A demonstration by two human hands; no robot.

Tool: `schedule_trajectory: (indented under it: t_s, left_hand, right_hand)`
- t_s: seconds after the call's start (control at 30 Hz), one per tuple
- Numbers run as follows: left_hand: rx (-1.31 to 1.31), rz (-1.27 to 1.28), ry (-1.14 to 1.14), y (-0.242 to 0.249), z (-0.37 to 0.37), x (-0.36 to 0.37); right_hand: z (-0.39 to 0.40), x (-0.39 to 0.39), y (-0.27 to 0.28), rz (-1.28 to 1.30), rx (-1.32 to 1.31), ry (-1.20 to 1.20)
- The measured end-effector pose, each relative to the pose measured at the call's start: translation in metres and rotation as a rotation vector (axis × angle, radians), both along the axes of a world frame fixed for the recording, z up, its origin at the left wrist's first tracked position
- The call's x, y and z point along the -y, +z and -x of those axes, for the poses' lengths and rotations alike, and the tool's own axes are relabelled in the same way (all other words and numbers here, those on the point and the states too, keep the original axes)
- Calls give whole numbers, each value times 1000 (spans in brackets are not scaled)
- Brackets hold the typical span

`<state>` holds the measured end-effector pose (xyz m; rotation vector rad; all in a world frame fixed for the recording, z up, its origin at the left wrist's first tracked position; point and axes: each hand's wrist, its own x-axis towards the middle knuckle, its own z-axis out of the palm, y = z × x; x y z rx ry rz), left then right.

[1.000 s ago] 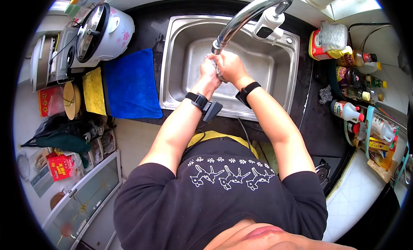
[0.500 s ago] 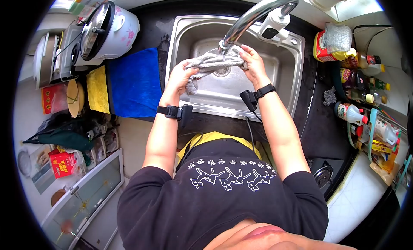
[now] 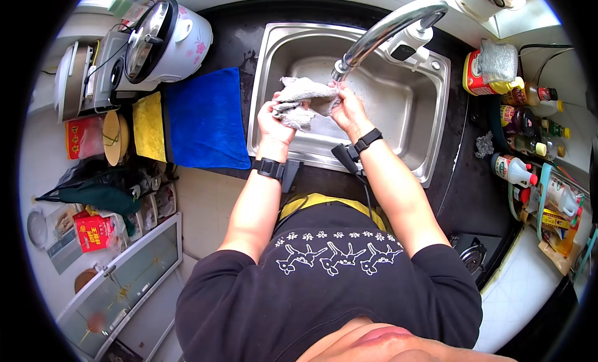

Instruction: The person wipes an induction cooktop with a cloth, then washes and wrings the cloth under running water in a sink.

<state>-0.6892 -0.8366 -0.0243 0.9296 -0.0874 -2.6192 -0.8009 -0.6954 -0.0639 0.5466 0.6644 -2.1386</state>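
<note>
A crumpled grey cloth (image 3: 305, 95) hangs over the sink, held between both hands. My left hand (image 3: 275, 122) is closed round its left end, palm turned up. At the cloth's right end, the fingers of my right hand (image 3: 351, 115) pinch it close below the faucet spout (image 3: 339, 70). Beneath them lies the stainless steel sink (image 3: 398, 82), its drain covered by the cloth and hands. Each wrist carries a black strap with a small device.
Left of the sink, a blue cloth (image 3: 208, 119) and a yellow cloth (image 3: 149, 126) lie by a rice cooker (image 3: 180, 44). Several bottles (image 3: 514, 169) line the right side, near a steel wool scrubber (image 3: 484, 145). A white device (image 3: 408, 44) stands behind the faucet.
Both hands have come closer together, bunching the stretched cloth. The cloth now sits left of the spout rather than straight under it. The whole view has shifted slightly.
</note>
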Motion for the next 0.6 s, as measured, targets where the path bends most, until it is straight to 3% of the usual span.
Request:
schedule_trajectory:
  t_s: [0.1,0.23,0.27,0.3,0.33,0.37,0.43,0.47,0.57,0.6]
  left_hand:
    - [110,77,-25,1,16,-12]
    - [157,133,-48,-26,36,-18]
    - [95,218,-148,-37,38,-18]
    - [271,198,-148,-10,46,-33]
    - [190,174,-197,-13,48,-40]
    - [111,152,-247,-16,48,-46]
    - [-22,-3,-339,7,50,-65]
    - [-37,-17,-330,8,52,-68]
    - [-29,-35,-316,3,61,-70]
    - [-47,-17,-334,-14,65,-70]
  right_hand:
    - [-1,3,15,103,123,-16]
    - [-2,1,41,87,74,192]
    - [-8,6,45,-41,-43,220]
    - [-10,9,47,-170,-161,249]
    - [-10,7,35,-380,-565,284]
    - [-9,4,24,-382,-564,285]
    - [-4,-1,22,-994,-1318,205]
    - [-1,-9,27,-1033,-1295,362]
    - [-21,-12,38,-1223,-1327,364]
    - [-23,-13,28,-956,-1259,337]
